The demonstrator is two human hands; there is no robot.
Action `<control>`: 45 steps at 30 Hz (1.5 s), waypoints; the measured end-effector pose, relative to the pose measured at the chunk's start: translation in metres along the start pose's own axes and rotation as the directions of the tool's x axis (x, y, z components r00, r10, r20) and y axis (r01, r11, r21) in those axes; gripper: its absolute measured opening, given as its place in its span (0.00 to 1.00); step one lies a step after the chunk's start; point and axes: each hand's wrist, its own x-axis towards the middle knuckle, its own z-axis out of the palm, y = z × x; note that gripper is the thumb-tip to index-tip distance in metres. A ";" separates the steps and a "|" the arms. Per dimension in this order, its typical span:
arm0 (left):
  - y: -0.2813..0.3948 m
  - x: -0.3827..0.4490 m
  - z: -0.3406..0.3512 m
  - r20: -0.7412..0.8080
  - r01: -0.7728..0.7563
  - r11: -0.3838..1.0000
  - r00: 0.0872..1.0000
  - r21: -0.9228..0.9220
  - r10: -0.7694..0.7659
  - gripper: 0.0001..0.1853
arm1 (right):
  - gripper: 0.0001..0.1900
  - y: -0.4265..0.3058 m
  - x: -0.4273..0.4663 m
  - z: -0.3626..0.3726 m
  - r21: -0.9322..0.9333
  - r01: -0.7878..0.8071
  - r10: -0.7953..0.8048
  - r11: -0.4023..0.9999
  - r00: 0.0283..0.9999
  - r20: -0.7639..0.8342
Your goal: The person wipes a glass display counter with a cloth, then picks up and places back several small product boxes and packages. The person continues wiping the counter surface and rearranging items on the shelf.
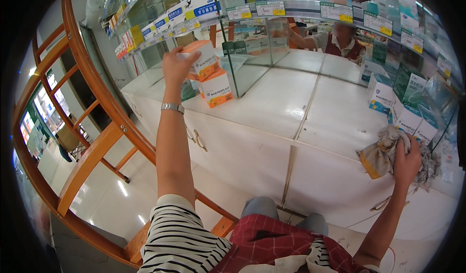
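Observation:
With my left hand (178, 64) I grip an orange-and-white box of wound plasters (204, 62), which sits on or just above a similar box (217, 90) at the left of the white cabinet top (269, 101). A dark green box (187, 91) stands partly hidden behind my wrist. At the right, my right hand (407, 160) is closed on a crumpled grey and yellow cloth (380, 152) by the cabinet's front edge. White-and-teal plaster boxes (380, 94) and a green box (408, 83) stand just beyond the cloth.
Glass shelves with price tags (271, 9) and boxed goods (174, 14) rise above the cabinet top. An upright glass panel edge (229, 61) is beside the orange boxes. A wooden ladder (120, 127) stands close on my left. Plastic wrapping (438, 94) lies far right.

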 end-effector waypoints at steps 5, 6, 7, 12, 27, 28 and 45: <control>-0.006 0.015 0.057 0.038 -0.015 0.999 0.999 0.029 0.013 0.42 | 0.18 -0.002 0.001 -0.008 -0.019 0.006 -0.006 1.000 1.000 -0.012; -0.020 0.020 0.064 -0.017 -0.088 0.994 0.996 0.058 0.089 0.42 | 0.17 0.002 0.001 -0.003 0.014 0.041 -0.040 0.999 0.998 -0.038; -0.035 0.025 0.056 -0.035 -0.194 0.958 0.978 0.212 0.206 0.42 | 0.16 -0.005 0.000 0.003 -0.008 0.061 -0.061 0.998 0.996 -0.065; 0.070 -0.043 0.041 -0.273 -0.332 0.942 0.903 0.043 0.331 0.30 | 0.14 -0.014 -0.001 0.002 -0.054 0.120 -0.126 0.991 0.983 -0.133; 0.417 -0.169 0.203 0.390 -0.062 0.490 0.521 -0.870 0.759 0.64 | 0.15 -0.010 0.000 -0.010 -0.032 0.109 -0.112 0.994 0.987 -0.116; 0.431 -0.177 0.209 0.394 -0.050 0.495 0.538 -0.868 0.745 0.66 | 0.15 -0.012 -0.002 -0.009 -0.046 0.093 -0.097 0.995 0.991 -0.095; 0.292 -0.140 0.095 0.593 0.388 0.462 0.646 -0.798 0.482 0.37 | 0.16 -0.015 -0.003 -0.004 0.014 0.055 -0.054 0.998 0.997 -0.052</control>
